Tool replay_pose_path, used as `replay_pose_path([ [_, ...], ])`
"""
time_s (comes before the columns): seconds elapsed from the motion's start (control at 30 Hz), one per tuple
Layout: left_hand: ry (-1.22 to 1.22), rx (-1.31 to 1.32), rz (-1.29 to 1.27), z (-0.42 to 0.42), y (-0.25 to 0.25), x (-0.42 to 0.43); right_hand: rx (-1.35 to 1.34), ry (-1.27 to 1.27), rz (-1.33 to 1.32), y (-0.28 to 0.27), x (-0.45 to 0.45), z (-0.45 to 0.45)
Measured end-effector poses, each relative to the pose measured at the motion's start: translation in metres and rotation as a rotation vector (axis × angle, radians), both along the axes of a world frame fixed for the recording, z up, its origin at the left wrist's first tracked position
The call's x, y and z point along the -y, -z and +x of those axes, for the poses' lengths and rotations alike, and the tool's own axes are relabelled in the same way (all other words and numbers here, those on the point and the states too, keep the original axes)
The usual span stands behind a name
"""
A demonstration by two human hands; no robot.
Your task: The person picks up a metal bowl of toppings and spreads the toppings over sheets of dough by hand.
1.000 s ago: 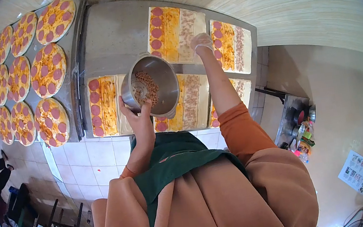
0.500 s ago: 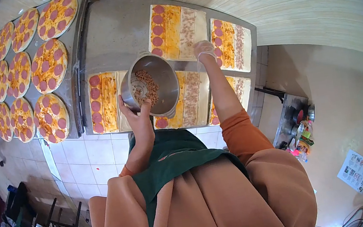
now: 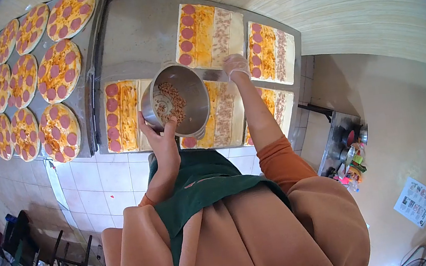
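Note:
My left hand [image 3: 164, 145] is bare and grips the near rim of a metal pot [image 3: 195, 100], with the thumb over the inside. The tilted pot holds a small heap of brown crumbled topping [image 3: 173, 103] on its bottom. My right hand [image 3: 236, 66], in a clear plastic glove, hovers at the near edge of a rectangular dough sheet [image 3: 233, 26]. Its fingers are curled together; what they hold, if anything, is hidden. That sheet carries a row of sausage slices [image 3: 187, 32], an orange sauce strip [image 3: 203, 33] and a strip of crumbled topping [image 3: 222, 34].
More topped dough sheets lie around the pot, including one at left [image 3: 128, 117] and one at right [image 3: 269, 51], on a metal table [image 3: 138, 29]. Several round pizzas [image 3: 60, 70] fill the tray on the left. A pale wall [image 3: 315, 4] borders the far side.
My right hand has shifted slightly left and down along the dough sheet's near edge, its fingers more curled. My left hand and the pot stay almost still.

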State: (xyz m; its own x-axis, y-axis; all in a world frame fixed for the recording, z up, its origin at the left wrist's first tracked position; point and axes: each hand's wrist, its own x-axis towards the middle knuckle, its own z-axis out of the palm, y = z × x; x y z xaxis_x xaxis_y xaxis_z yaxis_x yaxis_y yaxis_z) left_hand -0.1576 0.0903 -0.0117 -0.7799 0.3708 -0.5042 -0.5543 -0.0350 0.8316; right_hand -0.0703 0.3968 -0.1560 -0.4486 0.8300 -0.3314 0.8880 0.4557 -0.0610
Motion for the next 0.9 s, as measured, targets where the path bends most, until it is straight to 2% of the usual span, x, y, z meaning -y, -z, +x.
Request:
replay_pose_path([
  [0.1, 0.0, -0.023, -0.005, 0.001, 0.003, 0.002, -0.069, 0.042, -0.025, 0.003, 0.004, -0.008],
  [0.2, 0.008, -0.007, -0.005, 0.0, -0.002, 0.003, 0.034, 0.142, -0.075, -0.009, 0.005, -0.019],
  [0.3, -0.005, -0.012, -0.007, 0.0, 0.0, 0.004, -0.054, -0.121, -0.02, 0.0, 0.002, -0.01],
  [0.4, -0.005, -0.019, -0.014, 0.0, 0.001, 0.004, -0.045, -0.089, 0.017, 0.003, -0.005, -0.015],
  [0.5, 0.007, -0.02, -0.014, -0.001, -0.001, 0.004, -0.055, 0.087, -0.013, 0.008, -0.021, -0.028],
  [0.6, -0.002, -0.011, 0.007, 0.0, -0.003, 0.003, 0.096, -0.105, 0.065, 0.012, -0.037, -0.037],
  [0.7, -0.005, -0.015, 0.002, 0.0, 0.0, 0.004, 0.148, -0.192, 0.05, 0.02, -0.055, -0.043],
  [0.9, -0.016, 0.01, 0.031, -0.001, 0.001, 0.002, 0.081, -0.075, 0.0, 0.019, -0.04, -0.038],
])
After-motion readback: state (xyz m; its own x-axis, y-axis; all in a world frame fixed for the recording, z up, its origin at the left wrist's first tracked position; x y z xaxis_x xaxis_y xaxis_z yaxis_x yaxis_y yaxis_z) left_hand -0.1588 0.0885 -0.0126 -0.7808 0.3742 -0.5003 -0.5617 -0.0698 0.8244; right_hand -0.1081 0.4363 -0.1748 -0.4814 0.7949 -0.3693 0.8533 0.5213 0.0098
